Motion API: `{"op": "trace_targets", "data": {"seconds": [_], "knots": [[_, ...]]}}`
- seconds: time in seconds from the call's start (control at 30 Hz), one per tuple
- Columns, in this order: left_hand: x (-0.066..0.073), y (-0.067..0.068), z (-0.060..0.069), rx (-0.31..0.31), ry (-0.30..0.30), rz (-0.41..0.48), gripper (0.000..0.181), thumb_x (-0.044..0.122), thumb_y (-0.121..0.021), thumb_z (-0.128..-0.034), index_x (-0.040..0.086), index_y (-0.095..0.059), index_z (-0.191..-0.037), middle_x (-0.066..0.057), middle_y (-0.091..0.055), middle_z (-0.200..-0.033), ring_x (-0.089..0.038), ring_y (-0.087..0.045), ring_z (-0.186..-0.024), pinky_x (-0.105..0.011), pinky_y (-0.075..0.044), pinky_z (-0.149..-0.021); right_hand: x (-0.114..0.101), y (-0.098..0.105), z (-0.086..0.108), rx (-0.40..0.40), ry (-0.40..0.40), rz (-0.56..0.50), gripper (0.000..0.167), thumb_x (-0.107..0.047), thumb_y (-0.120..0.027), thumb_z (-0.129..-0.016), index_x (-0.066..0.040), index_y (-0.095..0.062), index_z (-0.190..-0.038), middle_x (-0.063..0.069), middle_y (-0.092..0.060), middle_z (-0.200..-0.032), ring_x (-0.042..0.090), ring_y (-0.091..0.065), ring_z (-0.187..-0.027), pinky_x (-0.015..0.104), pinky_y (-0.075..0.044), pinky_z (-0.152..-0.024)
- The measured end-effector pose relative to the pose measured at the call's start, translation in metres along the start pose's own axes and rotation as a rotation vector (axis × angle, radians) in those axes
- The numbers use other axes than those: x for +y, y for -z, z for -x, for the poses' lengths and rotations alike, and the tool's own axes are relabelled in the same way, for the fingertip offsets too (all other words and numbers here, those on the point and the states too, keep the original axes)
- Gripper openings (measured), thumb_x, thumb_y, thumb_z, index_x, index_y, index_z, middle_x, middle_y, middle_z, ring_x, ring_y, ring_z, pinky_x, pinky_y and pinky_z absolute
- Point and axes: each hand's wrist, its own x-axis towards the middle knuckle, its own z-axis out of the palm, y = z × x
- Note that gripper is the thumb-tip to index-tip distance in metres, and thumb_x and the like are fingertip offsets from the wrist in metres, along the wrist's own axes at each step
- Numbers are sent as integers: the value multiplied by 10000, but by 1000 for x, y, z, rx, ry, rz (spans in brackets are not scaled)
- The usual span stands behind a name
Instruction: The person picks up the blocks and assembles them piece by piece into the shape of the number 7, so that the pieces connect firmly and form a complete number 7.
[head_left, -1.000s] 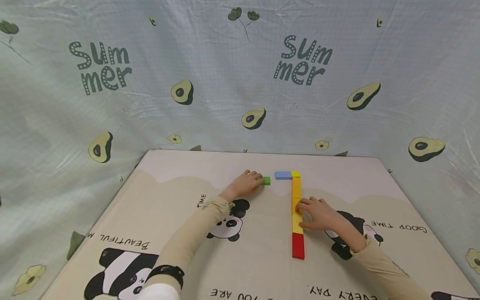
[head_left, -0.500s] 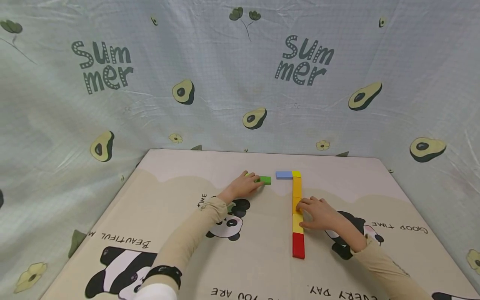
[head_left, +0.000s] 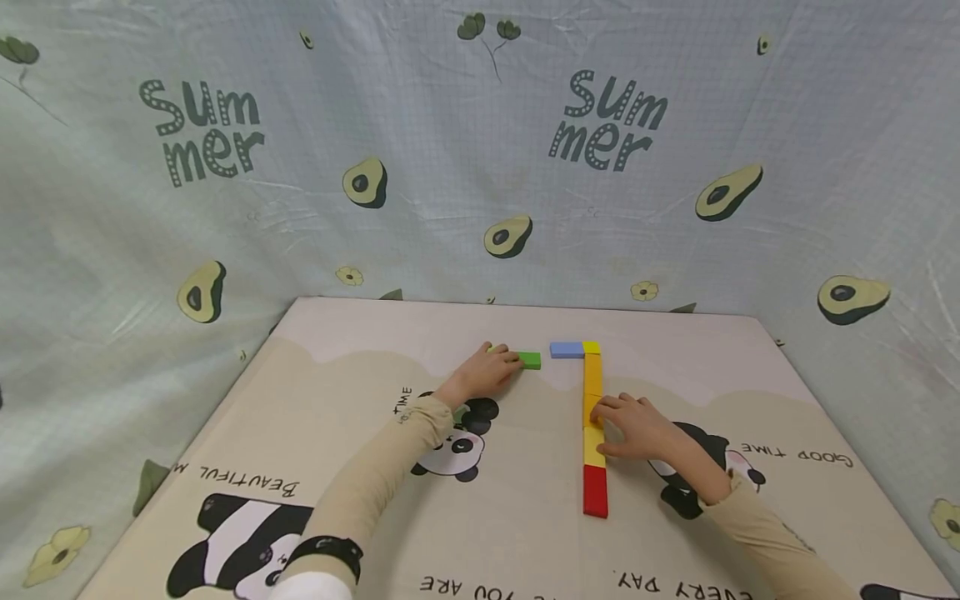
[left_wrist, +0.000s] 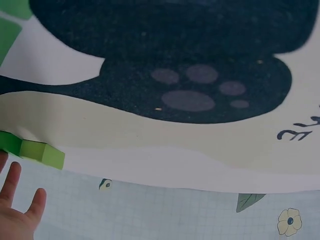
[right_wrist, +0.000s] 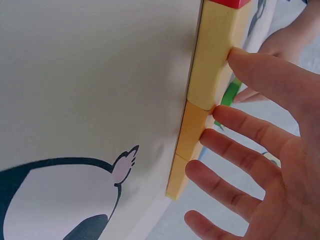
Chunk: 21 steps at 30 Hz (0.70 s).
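My left hand (head_left: pixel 483 372) is at a green block (head_left: pixel 531 361) on the table, its fingertips touching it. A light green block (left_wrist: pixel 44 154) lies end to end with the green one, mostly hidden by the fingers in the head view. The left fingers look fairly straight, though the thumb is hidden in the left wrist view. My right hand (head_left: pixel 636 427) rests against the side of a block column. Its thumb touches a yellow block (right_wrist: pixel 215 55); the extended fingers lie along an orange block (right_wrist: pixel 193 129) and the orange block (head_left: pixel 592 373) beyond.
A red block (head_left: pixel 596 492) ends the column nearest me. At the far end, a small yellow block (head_left: pixel 591 347) joins a blue block (head_left: pixel 566 350) pointing left. A small gap separates blue from green. The panda-print table (head_left: pixel 517 517) meets a patterned curtain (head_left: pixel 420 233) behind.
My left hand has shifted slightly left along the green block, exposing more of it. The right hand and the block column stay in place.
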Motion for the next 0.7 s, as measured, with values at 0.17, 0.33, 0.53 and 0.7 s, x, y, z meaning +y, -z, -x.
{"op": "trace_targets", "data": {"seconds": [0.17, 0.33, 0.53, 0.7], "knots": [[0, -1, 1, 1, -7, -7, 293, 196, -489, -889, 171, -573, -1169, 18, -616, -1116, -162, -533, -1028, -395, -435, -833, -1, 0, 1, -6, -5, 0, 356, -304, -730, -695, -149, -588, -983, 49, -572, -1086, 242, -489, -939, 482, -399, -791], [1, -3, 2, -24, 0, -3, 313, 204, -462, -903, 173, -552, -1202, 12, -598, -1151, -162, -524, -1066, -397, -430, -860, -3, 0, 2, -9, -6, 2, 362, -299, -734, -691, -141, -590, -984, 59, -574, -1090, 248, -493, -936, 493, -403, -790], [3, -5, 1, -15, 23, 10, 308, 202, -453, -916, 172, -551, -1207, 0, -590, -1174, -167, -526, -1061, -394, -437, -846, -3, 0, 2, -13, -14, 4, 364, -299, -734, -691, -142, -589, -985, 59, -570, -1103, 256, -492, -957, 505, -397, -800], [4, -7, 0, 5, 60, 10, 308, 203, -456, -915, 169, -557, -1204, -11, -585, -1187, -177, -537, -1051, -386, -444, -813, -4, 0, 1, -5, -8, 8, 359, -302, -734, -690, -147, -587, -980, 59, -574, -1101, 255, -494, -951, 496, -403, -791]]}}
